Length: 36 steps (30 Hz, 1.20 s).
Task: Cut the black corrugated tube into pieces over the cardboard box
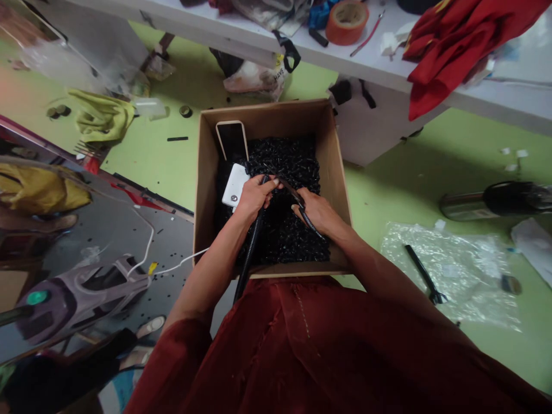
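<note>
My left hand point(254, 196) is closed round a black flexible tube point(249, 253), which runs down over the near edge of a cardboard box point(338, 167). In my right hand point(318, 211) is a pair of dark scissors point(291, 188), their blades close to my left fingertips at the tube's upper end. The exact contact between blades and tube is hidden by the fingers. Beneath both hands, the box holds a heap of short black pieces point(284, 152). A white power bank point(235, 185) lies beside my left hand, and a phone point(233, 141) leans at the back left inside.
A white shelf point(388, 66) spans the far side, bearing orange tape point(347, 22) and red cloth point(457, 46). Right of the box lie a clear plastic bag point(466, 276) and a steel bottle point(463, 202). At left are a yellow cloth point(103, 118), a white cable point(179, 265) and another person's feet point(149, 326).
</note>
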Tool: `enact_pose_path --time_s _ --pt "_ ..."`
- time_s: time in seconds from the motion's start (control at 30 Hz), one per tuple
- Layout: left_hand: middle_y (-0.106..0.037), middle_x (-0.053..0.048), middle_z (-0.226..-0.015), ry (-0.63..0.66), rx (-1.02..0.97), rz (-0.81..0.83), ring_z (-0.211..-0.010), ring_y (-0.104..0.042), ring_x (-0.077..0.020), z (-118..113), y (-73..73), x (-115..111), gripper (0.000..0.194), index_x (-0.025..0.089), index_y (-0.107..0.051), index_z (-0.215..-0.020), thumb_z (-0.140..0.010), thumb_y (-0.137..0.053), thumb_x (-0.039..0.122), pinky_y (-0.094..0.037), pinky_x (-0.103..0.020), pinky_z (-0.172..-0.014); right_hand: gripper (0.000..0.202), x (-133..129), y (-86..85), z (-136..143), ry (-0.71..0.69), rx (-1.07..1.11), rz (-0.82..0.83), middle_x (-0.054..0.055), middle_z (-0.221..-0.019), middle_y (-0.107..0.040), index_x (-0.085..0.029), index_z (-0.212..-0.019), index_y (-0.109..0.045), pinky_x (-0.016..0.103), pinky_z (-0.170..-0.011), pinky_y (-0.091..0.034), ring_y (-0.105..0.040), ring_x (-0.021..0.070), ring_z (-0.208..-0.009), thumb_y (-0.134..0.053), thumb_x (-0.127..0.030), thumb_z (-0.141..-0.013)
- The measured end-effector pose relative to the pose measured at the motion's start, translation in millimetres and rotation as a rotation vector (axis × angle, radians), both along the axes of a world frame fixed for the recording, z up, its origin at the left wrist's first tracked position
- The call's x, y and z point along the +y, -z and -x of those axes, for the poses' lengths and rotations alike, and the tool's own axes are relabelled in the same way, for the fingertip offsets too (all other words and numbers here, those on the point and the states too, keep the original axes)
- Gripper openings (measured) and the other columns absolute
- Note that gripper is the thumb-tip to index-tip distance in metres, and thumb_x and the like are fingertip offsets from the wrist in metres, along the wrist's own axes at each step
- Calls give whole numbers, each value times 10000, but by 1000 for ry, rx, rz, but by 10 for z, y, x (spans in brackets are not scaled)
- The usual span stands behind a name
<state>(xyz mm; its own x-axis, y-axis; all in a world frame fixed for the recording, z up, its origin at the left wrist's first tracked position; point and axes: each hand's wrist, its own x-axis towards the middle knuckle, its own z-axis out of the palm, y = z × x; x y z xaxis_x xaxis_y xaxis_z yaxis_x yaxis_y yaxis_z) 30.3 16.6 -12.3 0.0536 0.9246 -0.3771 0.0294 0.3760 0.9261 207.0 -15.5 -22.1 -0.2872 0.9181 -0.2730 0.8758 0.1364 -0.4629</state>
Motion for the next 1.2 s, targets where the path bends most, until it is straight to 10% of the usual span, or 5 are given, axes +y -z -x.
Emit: enact_pose_path --time_s 0.83,1.2 --pt "-535 30 -587 142 169 97 -372 -361 -41 -35 274 69 84 148 -559 -751 -753 -610 215 -275 -192 -348 313 -59 -112 15 77 -90 -154 96 -889 -718 -204 -1114 -550 304 -632 -410 -643 235 -715 -423 -394 -901" --pt "-497 31 -487 193 334 22 -437 -419 -75 -447 419 633 46 137 -615 -719 -711 -603 180 -317 -195 -429 303 -96 -125 14 107 166 -287 72 -917 -689 -182 -1102 -558 297 -710 -433 -635 218 -811 -461 -363 -879"
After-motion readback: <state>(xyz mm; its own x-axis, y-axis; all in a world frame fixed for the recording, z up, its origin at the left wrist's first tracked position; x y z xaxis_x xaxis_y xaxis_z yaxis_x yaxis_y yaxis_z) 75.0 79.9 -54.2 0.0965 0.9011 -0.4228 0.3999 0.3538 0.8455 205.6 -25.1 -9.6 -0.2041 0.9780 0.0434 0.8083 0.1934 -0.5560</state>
